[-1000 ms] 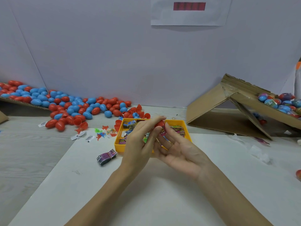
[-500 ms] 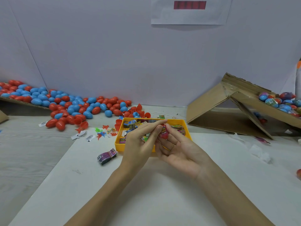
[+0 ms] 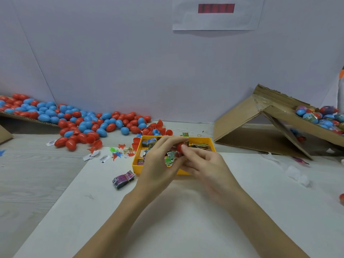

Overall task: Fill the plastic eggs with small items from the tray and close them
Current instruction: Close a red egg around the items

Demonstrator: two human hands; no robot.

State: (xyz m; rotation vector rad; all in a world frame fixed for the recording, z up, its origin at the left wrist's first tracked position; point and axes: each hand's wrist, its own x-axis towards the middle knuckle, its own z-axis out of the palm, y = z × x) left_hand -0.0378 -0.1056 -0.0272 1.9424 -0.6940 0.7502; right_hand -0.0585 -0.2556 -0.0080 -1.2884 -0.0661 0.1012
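Both your hands meet over the yellow tray [image 3: 135,165] of small packets, which sits on the white bench [image 3: 167,211]. Your left hand [image 3: 160,164] and right hand [image 3: 206,164] share a grip on one red egg piece [image 3: 179,147], fingers curled around it above the tray; whether it is closed you cannot tell. Loose red and blue eggs [image 3: 89,123] lie heaped at far left. A banded purple bundle [image 3: 123,179] lies just beside the tray.

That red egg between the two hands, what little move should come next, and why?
Probably press the red egg shut. Both the left hand and right hand pinch it above the yellow tray, so filling looks under way, though its seam is hidden.
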